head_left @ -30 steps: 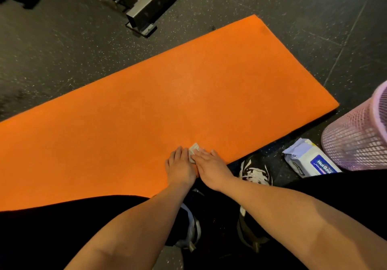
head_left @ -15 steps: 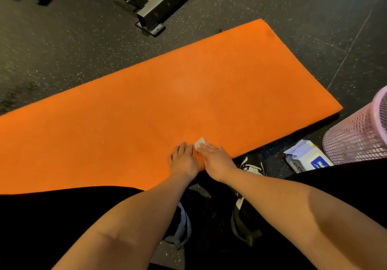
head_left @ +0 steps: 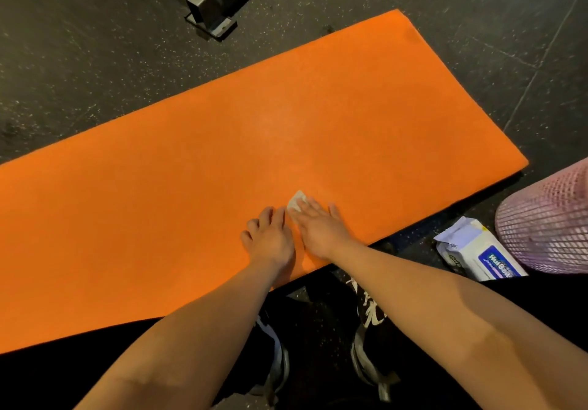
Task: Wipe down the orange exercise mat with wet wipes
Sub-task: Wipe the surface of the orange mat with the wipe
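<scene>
The orange exercise mat (head_left: 197, 167) lies flat on the dark floor and runs from the left edge to the right. A small white wet wipe (head_left: 296, 203) lies on the mat near its front edge. My right hand (head_left: 321, 228) presses on the wipe with straight fingers, and only the wipe's far corner shows. My left hand (head_left: 269, 240) rests flat on the mat right beside it, fingers spread and holding nothing. A white and blue pack of wet wipes (head_left: 477, 253) lies on the floor, off the mat's front right.
A pink mesh basket (head_left: 550, 222) stands at the right edge beside the pack. A metal equipment frame foot (head_left: 213, 5) sits on the speckled floor beyond the mat. My legs in black and two sneakers (head_left: 369, 346) are below the mat's front edge.
Both hands have slid forward, away from the mat's front edge, pushing the wipe with them. The right hand's fingers now lie flatter and more spread on the wipe.
</scene>
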Demonstrator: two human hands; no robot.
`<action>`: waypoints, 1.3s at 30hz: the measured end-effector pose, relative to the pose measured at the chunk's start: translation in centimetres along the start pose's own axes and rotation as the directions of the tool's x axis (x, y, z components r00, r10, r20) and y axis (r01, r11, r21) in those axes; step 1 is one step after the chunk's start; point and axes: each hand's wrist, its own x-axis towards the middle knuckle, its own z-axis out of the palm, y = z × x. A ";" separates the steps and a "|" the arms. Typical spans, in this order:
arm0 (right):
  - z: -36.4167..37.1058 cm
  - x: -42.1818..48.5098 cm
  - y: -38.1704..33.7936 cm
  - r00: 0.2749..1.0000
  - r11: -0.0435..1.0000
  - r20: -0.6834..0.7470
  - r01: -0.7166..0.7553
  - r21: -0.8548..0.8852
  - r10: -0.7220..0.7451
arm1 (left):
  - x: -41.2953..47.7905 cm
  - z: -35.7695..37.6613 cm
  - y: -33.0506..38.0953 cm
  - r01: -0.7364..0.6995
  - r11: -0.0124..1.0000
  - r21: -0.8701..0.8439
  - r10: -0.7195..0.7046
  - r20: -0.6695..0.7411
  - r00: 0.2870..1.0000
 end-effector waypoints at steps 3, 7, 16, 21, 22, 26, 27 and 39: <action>-1.3 1.7 2.2 0.964 0.966 -0.059 -0.255 0.048 0.257 | 1.1 0.1 -0.1 -0.028 0.999 0.017 0.028 0.011 1.000; -0.4 2.3 0.5 0.969 0.976 -0.138 -0.189 0.112 0.203 | 2.6 0.0 0.2 0.000 1.000 0.013 0.000 0.015 1.000; -1.6 4.6 2.8 0.942 0.961 -0.186 -0.271 0.062 0.278 | 6.6 -0.9 2.2 0.003 1.000 -0.028 -0.001 0.063 0.998; -0.5 4.2 0.5 0.975 0.987 -0.166 -0.130 0.095 0.145 | 6.4 0.3 1.9 0.003 0.998 -0.062 -0.001 0.025 1.000; -0.1 4.1 0.0 0.986 0.995 -0.150 -0.061 0.081 0.073 | 6.2 0.5 1.8 -0.004 0.996 -0.088 0.004 0.009 1.000; -0.9 4.6 1.7 0.992 1.000 -0.124 0.007 -0.015 -0.008 | 6.1 0.7 1.5 -0.030 0.998 -0.061 0.030 0.002 1.000; -1.3 4.6 2.6 0.989 0.998 -0.140 -0.058 -0.028 0.054 | 6.1 0.7 1.3 -0.037 0.999 -0.036 0.037 0.006 0.999; -0.8 4.9 1.7 0.992 0.997 -0.104 0.076 -0.018 -0.078 | 6.3 0.6 1.5 -0.004 0.995 -0.104 0.003 -0.010 1.000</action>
